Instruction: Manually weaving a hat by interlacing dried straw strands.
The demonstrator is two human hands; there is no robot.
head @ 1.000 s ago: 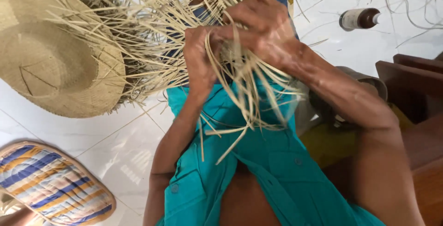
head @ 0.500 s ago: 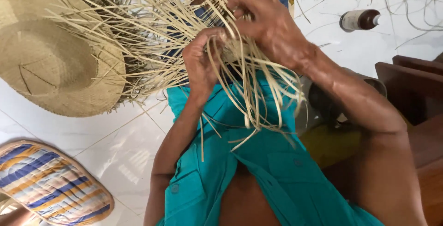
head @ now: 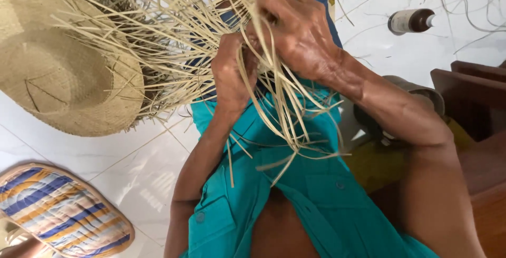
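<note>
My left hand (head: pixel 231 71) and my right hand (head: pixel 299 31) are both closed around a bundle of pale straw strips (head: pixel 174 31) held above my lap. The loose strip ends fan out to the left and hang down over my teal shirt (head: pixel 274 184). My right hand lies over the top of the bundle, and my left hand grips it from below with strips running between the fingers. The woven part under my hands is mostly hidden.
A finished straw hat (head: pixel 63 68) lies on the white tiled floor (head: pixel 132 163) at the left. A striped woven bag (head: pixel 58 210) sits at the lower left. A brown bottle (head: pixel 412 21) lies at the upper right, near dark wooden furniture (head: pixel 474 100).
My left hand has slid a little down and right along the strips, and my right hand has pressed lower over the bundle. The straw ends have shifted slightly.
</note>
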